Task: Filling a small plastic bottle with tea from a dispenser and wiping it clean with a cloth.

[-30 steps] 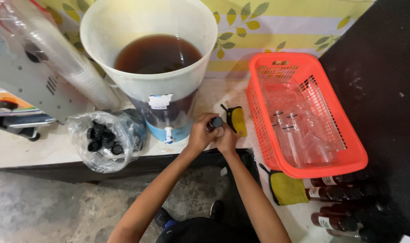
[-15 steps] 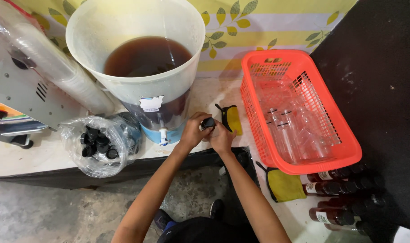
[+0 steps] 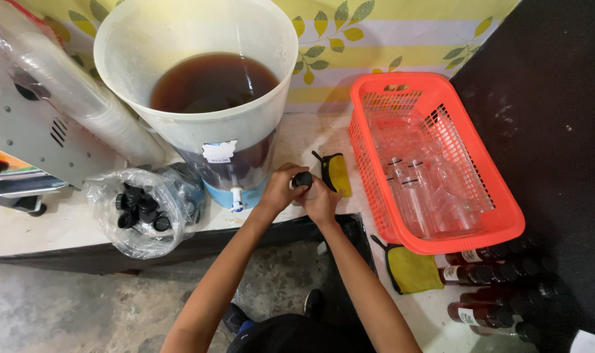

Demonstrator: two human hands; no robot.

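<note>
Small bottle with black cap sits between both hands at the front edge of the desk, just right of the dispenser tap. Bottle body mostly hidden by the hands; only the cap shows clearly. Left hand wraps the bottle from the left, fingers curled and clamped on it. Right hand grips from the right, fingers closed on the bottle near the cap. Hands touching each other.

Behind the hands, a large white dispenser bucket holds dark brown liquid, on a blue base, white sticker on its front. Yellow cloth with black trim lies just right of the hands. Left of the tap, a clear plastic bag of black caps on the desk. Right side, an orange plastic basket with empty clear bottles inside. Below the basket, a second yellow cloth and filled dark bottles lying in a row. Grey metal machine at far left.
</note>
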